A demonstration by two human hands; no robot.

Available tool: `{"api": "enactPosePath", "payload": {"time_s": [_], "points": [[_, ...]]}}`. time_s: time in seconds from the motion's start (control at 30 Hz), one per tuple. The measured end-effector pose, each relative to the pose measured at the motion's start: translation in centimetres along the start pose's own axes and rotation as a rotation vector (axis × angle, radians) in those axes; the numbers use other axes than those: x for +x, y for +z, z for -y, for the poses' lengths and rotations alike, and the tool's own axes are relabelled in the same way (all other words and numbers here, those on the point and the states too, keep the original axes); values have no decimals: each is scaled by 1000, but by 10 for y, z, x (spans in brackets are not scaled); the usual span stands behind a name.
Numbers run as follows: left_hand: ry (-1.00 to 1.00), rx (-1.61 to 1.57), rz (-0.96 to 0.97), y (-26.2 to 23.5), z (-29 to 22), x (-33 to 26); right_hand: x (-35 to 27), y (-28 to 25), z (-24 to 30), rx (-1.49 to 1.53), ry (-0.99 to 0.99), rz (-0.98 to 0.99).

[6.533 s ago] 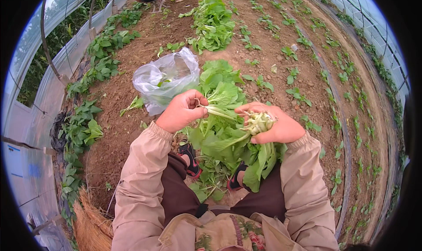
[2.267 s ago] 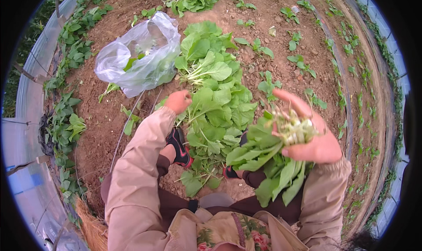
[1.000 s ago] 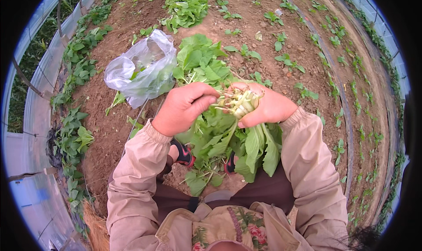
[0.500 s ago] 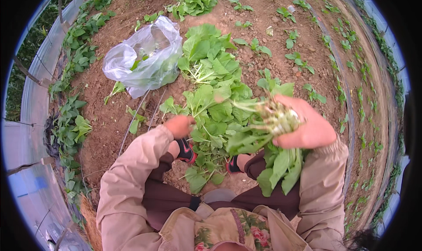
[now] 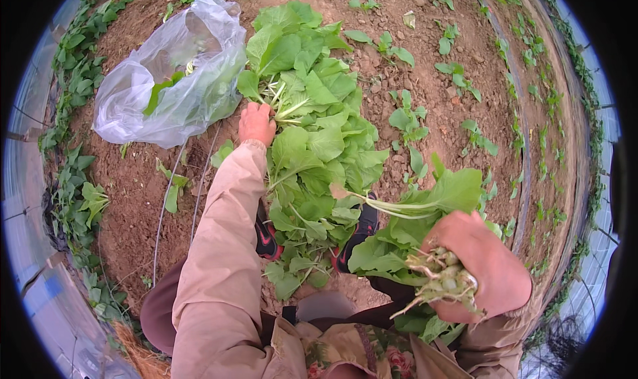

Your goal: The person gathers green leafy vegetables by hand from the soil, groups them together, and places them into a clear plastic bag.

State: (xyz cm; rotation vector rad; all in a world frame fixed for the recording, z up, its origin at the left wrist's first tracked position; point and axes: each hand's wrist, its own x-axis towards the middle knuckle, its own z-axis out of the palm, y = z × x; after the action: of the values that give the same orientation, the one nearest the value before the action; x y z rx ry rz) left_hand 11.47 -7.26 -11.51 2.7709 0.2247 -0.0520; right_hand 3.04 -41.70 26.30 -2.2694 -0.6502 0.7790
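My right hand (image 5: 482,263) is closed around a bunch of leafy greens (image 5: 444,279), above my right knee. Its pale stem bases and stringy roots point toward me, while broad leaves stick out left and below. One longer stem with a large leaf juts out across the top of the bunch. Farther forward, my left hand (image 5: 257,123) reaches to the left edge of a long heap of picked leafy greens (image 5: 325,146). Its bent fingers close on the pale stem ends there; the fingertips are partly hidden among them.
A clear plastic bag (image 5: 206,90) with some greens inside stands on the soil left of the heap. My dark shoes (image 5: 362,233) flank the heap's near end. Young plants (image 5: 407,118) grow in rows at right; a leafy row (image 5: 70,73) lines the plastic wall at left.
My left hand has moved forward to the stem ends beside the bag. My right hand has come down and nearer with its bunch, turning the roots toward me. The view has shifted.
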Motion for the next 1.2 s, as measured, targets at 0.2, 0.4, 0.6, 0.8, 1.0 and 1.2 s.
{"api": "enactPosePath", "payload": {"time_s": [0.2,0.4,0.6,0.8,1.0,1.2], "points": [[-253,-472,178,3,12,11,-11,-8,1,-34,-47,90],[-226,-386,8,-36,-35,1,-21,-5,5,-34,-82,41],[202,-448,-124,-182,-115,-55,-22,-2,0,-58,-168,-113],[618,-350,-167,-287,-165,-139,-5,14,15,-124,-427,-191],[425,-771,1,-321,-202,-198,3,24,26,290,-558,3],[172,-1310,-119,-356,-200,-194,-9,19,9,852,-553,174]]}}
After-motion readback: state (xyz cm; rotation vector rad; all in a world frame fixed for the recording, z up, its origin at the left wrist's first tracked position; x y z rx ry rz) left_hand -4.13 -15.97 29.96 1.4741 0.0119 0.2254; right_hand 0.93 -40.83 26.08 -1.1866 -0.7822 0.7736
